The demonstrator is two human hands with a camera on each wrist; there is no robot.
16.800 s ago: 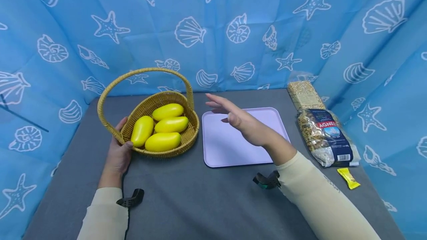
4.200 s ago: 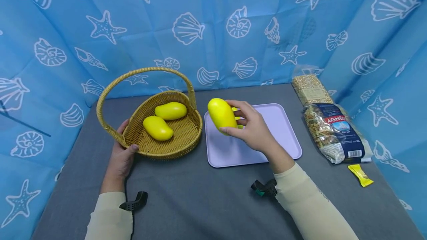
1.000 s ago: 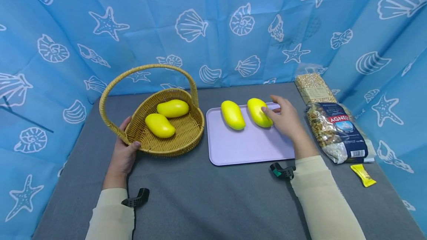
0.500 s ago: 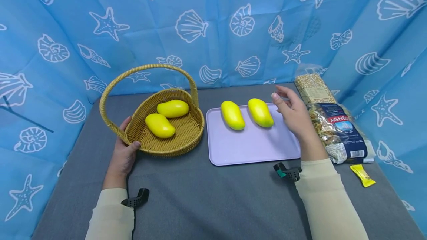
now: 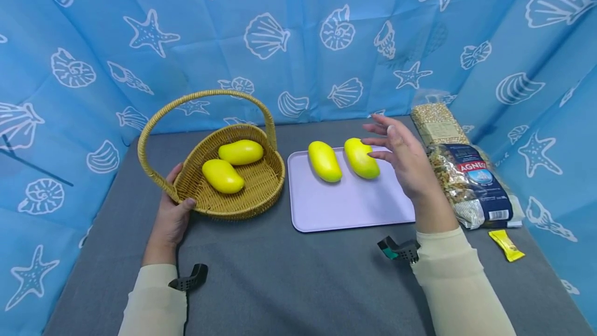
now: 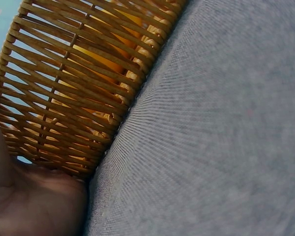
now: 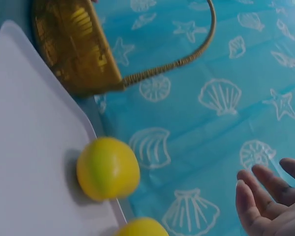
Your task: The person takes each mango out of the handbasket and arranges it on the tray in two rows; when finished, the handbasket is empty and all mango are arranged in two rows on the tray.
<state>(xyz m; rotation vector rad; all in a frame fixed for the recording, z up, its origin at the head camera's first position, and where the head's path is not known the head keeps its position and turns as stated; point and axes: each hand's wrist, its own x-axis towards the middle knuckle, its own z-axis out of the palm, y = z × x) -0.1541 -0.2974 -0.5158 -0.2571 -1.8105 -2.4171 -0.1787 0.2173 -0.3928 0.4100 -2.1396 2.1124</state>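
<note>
Near the tabletop's (image 5: 280,284) far-left corner, the left hand (image 5: 171,220) grips the basket (image 5: 254,206), fingers partly hidden; two mangoes (image 5: 224,176) lie inside, two on the tray (image 5: 326,206). The right hand (image 5: 410,165) hovers empty, fingers apart; a steady basket should prevent rolling.

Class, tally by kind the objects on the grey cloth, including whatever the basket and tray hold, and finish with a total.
Yellow mangoes: 4
Wicker basket: 1
Lilac tray: 1
Filled bags: 2
Small yellow packet: 1
Total: 9

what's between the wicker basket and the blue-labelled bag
In the head view, the lilac tray with two yellow mangoes on it, and the right hand.
</note>
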